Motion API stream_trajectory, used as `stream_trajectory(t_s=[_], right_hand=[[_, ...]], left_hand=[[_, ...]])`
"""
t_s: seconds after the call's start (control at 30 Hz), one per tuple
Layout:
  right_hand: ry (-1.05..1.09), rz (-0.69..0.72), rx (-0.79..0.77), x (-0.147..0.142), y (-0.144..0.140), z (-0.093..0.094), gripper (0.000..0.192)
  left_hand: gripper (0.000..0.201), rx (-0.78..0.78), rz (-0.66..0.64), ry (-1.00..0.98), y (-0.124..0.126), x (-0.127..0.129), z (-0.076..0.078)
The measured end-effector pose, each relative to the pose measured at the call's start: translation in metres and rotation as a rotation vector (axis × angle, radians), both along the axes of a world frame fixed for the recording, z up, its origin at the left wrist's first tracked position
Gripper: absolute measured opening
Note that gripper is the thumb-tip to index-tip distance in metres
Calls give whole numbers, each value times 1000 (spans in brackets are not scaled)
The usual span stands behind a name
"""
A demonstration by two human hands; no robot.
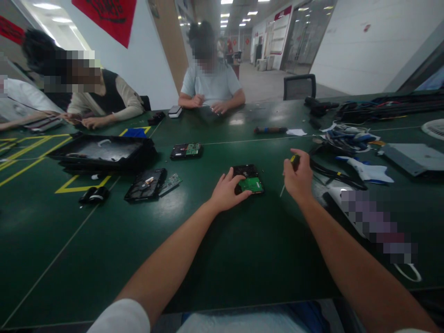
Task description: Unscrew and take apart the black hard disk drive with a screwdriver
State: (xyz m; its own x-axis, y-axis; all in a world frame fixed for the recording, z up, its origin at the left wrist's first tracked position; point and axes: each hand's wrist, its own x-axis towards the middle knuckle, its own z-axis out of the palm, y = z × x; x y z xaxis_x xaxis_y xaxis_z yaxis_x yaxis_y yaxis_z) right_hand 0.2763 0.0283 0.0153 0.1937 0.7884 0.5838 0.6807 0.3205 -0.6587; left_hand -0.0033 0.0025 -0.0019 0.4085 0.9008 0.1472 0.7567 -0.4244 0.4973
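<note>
Head view showed my left hand (227, 188) spread flat, fingers loosely apart, pressing on the near left edge of a hard drive (248, 179) that lay on the dark green table (215, 249) just ahead of me, between my two hands. The drive was a black rectangular block, and its green circuit board (251, 185) faced up, matte and flat. My right hand (298, 178) was curled into a closed grip around a screwdriver (290, 173) with a dark handle touched with yellow; its thin metal shaft pointed down and to the left, the tip just beside the drive's right edge, though I could not tell whether it touched the table.

Going from the left, a wide, shallow black tray (104, 155) with a glossy inside sat over yellow tape lines. Near it lay a small black rounded object (94, 194), then a second black drive (145, 185) with a loose green board (170, 183) touching its right side. Farther back lay a third drive (186, 151), black with its green board showing. So I counted three drives in my reach of the table, and one loose board.

To my right, a tangle of cables (343, 138) in blue, white and black lay heaped, with a flat grey metal plate (412, 157) beyond it.

Two other people sat at the far side, one at the left (104, 99) and one across from me (211, 85), each with both hands resting on the table.
</note>
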Motion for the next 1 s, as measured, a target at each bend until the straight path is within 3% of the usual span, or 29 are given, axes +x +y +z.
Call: stream_trajectory(t_s=[0.1, 0.2, 0.27, 0.33, 0.47, 0.67, 1.0], right_hand=[[234, 126, -385, 2, 3, -9, 38], [171, 256, -604, -5, -2, -13, 30], [85, 394, -696, -11, -7, -11, 34], [28, 436, -714, -15, -11, -10, 42], [-16, 339, -684, -19, -11, -11, 59], [-224, 333, -609, -22, -4, -16, 36], [-256, 353, -581, -23, -7, -13, 32]], left_hand=[[68, 5, -2, 0, -1, 0, 2], [67, 17, -9, 4, -2, 1, 3], [66, 22, -2, 6, -2, 1, 2], [66, 23, 0, 7, -2, 1, 1], [66, 32, -4, 0, -1, 1, 0], [64, 36, 1, -3, -1, 1, -2], [64, 45, 8, 7, -2, 1, 0]])
